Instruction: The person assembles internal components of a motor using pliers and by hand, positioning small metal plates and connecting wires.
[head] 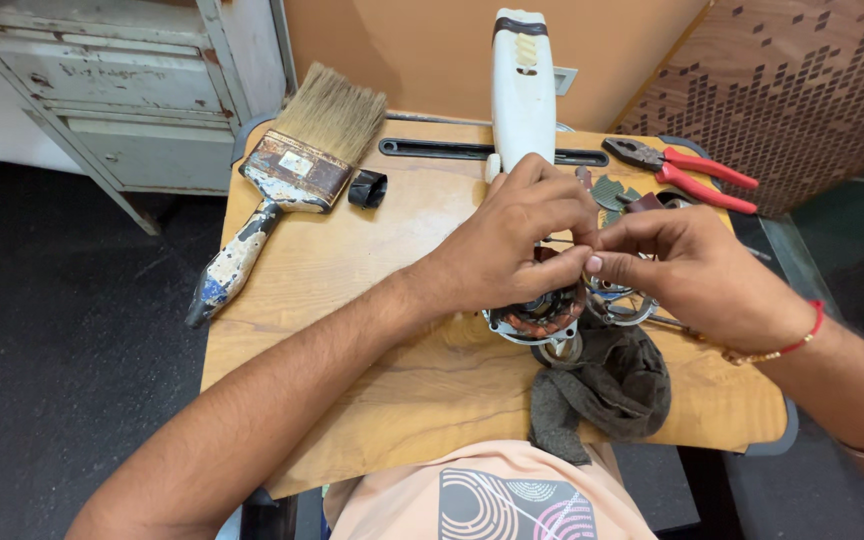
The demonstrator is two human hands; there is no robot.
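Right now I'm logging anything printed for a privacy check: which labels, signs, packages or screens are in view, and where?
Small label: on the paintbrush's metal band, desk's left side; pale rectangle on rusty brown.
Printed graphic: on the peach shirt, bottom centre; dark square with white and pink curved lines.
No packages, signs or screens show.

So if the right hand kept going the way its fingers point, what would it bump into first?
The right hand points toward the left hand, fingertips nearly touching over the metal motor part. It would likely meet the left hand's fingers first, though depth is hard to judge.
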